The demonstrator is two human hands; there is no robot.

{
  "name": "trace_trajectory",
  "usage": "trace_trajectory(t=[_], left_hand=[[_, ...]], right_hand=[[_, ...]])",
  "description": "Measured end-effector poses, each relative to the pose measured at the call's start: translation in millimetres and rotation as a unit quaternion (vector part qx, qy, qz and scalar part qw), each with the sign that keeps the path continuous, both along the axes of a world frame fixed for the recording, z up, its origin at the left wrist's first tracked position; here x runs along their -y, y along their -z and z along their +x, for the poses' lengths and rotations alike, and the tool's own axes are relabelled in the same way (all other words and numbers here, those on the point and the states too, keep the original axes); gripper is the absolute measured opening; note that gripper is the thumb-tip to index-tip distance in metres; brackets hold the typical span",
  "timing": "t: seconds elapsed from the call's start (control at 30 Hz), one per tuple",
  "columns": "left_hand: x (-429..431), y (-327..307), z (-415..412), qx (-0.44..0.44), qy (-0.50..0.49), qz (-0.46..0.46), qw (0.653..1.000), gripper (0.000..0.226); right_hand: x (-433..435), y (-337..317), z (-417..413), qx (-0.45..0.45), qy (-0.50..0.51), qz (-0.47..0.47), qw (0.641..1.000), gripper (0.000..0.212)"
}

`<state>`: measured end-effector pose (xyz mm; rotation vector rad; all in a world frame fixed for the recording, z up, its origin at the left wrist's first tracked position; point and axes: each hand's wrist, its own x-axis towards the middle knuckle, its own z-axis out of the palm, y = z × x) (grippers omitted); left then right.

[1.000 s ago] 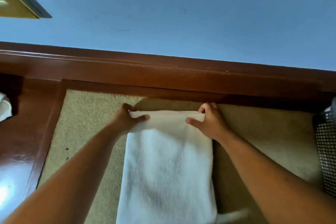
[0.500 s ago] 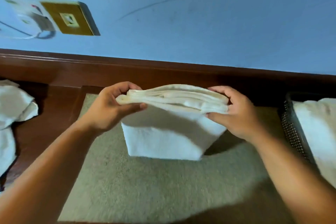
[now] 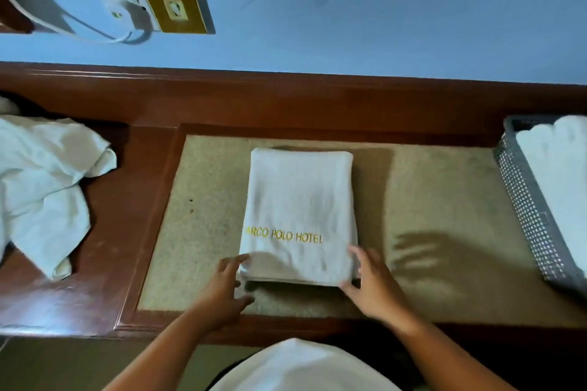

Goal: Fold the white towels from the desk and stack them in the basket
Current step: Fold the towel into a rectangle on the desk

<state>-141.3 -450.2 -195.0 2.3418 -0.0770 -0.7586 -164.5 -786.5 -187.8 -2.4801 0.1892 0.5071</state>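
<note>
A folded white towel (image 3: 298,209) with yellow hotel lettering lies flat on the tan inlay of the desk (image 3: 428,216). My left hand (image 3: 224,287) touches its near left corner, fingers spread. At the near right corner my right hand (image 3: 370,282) does the same, thumb under the edge and fingers loose. A grey mesh basket (image 3: 527,209) at the right edge holds folded white towels (image 3: 559,168). Unfolded white towels (image 3: 41,187) lie crumpled on the wood at the left.
The desk has a dark red wooden frame and a raised back ledge (image 3: 286,95) against a blue wall. A brass wall socket (image 3: 176,6) with a plug and white cable sits above. White cloth (image 3: 298,368) lies at the bottom edge, near my body.
The towel was held up by its top edge and folded toward me; now it lies flat, folded smaller, and both hands have moved to its near corners. The view has tilted down.
</note>
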Motion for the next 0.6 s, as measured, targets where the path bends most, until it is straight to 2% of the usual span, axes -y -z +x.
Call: trace_trajectory(t=[0.1, 0.17, 0.27, 0.37, 0.47, 0.53, 0.6], left_hand=[[0.6, 20.7, -11.5, -0.043, -0.099, -0.035, 0.994, 0.079], [4.9, 27.3, -7.2, -0.069, -0.197, -0.064, 0.976, 0.074], [12.6, 30.7, 5.5, -0.101, -0.302, -0.084, 0.944, 0.053], [22.7, 22.8, 14.0, -0.142, -0.327, -0.065, 0.932, 0.034], [27.4, 19.8, 20.0, -0.162, -0.332, -0.025, 0.929, 0.031], [26.4, 22.0, 23.0, -0.181, -0.331, -0.032, 0.926, 0.034], [25.3, 22.0, 25.2, -0.178, -0.301, -0.033, 0.936, 0.032]], right_hand=[[-5.9, 22.0, -7.6, -0.079, 0.144, 0.067, 0.984, 0.093], [-9.5, 37.0, -7.4, -0.097, 0.183, 0.089, 0.974, 0.099], [-19.0, 29.6, 0.3, -0.104, 0.217, 0.083, 0.967, 0.076], [-22.2, 26.6, 10.0, -0.129, 0.221, 0.065, 0.965, 0.052], [-22.7, 27.0, 16.6, -0.156, 0.227, 0.075, 0.958, 0.052], [-24.1, 25.5, 19.6, -0.164, 0.226, 0.081, 0.957, 0.052], [-27.0, 20.4, 20.8, -0.150, 0.228, 0.080, 0.959, 0.044]])
